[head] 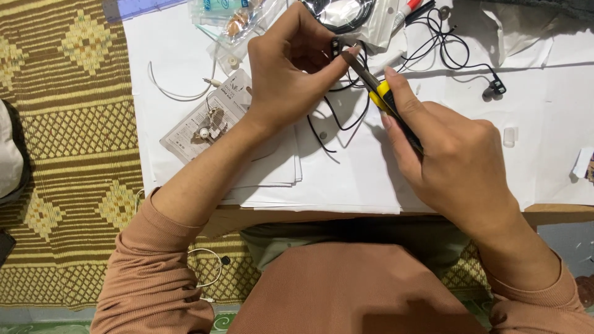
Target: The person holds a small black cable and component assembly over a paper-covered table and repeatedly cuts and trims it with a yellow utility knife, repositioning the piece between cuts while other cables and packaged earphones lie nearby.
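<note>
Fingers of our left hand (291,71) pinch a thin black earphone wire (334,117) above the white paper (346,179). Our right hand (455,164) grips a yellow and black cutter knife (378,93), its blade touching the wire.

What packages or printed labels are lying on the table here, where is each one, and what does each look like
Flat card pack: left of the left hand, grey-white rectangle holding white earbuds, tilted.
Clear plastic bag: top edge, above the left hand, transparent with a blue-and-white label and pale round pieces inside.
Clear bag: top centre, transparent, holding coiled black cable.
No screens or signs in view.
</note>
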